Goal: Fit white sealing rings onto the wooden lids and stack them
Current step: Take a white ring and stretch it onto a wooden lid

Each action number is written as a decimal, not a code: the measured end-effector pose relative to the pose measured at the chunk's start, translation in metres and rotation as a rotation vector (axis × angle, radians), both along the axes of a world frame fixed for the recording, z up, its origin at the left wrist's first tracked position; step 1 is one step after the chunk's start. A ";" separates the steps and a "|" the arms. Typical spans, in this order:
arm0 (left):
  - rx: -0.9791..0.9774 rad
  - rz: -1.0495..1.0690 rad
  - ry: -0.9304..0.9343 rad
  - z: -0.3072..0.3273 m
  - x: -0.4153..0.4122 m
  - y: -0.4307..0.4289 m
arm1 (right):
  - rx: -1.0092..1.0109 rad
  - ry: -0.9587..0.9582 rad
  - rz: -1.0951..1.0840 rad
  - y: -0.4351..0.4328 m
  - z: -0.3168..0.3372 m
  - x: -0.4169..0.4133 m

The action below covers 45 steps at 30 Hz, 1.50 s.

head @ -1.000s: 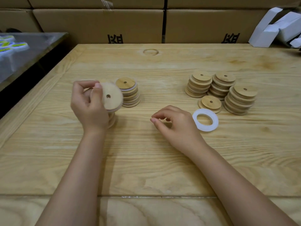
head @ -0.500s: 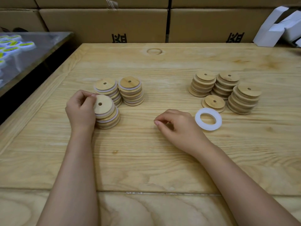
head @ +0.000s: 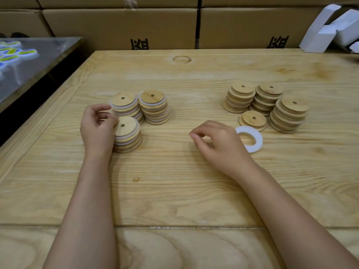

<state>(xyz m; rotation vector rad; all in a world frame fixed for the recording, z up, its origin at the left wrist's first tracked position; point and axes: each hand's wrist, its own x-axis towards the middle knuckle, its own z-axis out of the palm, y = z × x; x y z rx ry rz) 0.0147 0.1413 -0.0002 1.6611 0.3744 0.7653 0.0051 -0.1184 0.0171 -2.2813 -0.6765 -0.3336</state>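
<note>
Three stacks of wooden lids fitted with white rings stand at the left: two behind (head: 124,105) (head: 154,107) and a shorter one in front (head: 127,134). My left hand (head: 97,129) rests against the front stack, fingertips touching the left edge of its top lid, thumb lifted clear. Bare wooden lids stand at the right in three tall stacks (head: 240,97) (head: 269,98) (head: 289,115) and one short pile (head: 253,121). A loose white sealing ring (head: 254,141) lies flat in front of that pile. My right hand (head: 219,146) rests on the table beside it, fingers curled, holding nothing, hiding the ring's left edge.
The wooden table (head: 174,191) has a raised border along its left side. Cardboard boxes (head: 120,26) line the back. White cartons (head: 330,30) lie at the far right corner. A metal bench (head: 38,61) with green and white items stands to the left.
My left hand brought the ringed lid down from the air onto the front left stack and has loosened its hold. My right hand has stayed beside the ring.
</note>
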 end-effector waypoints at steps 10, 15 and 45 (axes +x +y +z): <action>0.698 0.204 -0.375 0.012 -0.010 -0.048 | -0.361 0.029 -0.688 -0.043 0.002 0.028; 0.927 -0.057 -0.375 0.010 -0.009 -0.092 | -0.482 0.155 -0.725 -0.045 -0.005 0.034; 0.742 -0.275 -0.117 0.000 0.001 -0.097 | -0.208 0.241 -0.662 -0.046 -0.003 0.032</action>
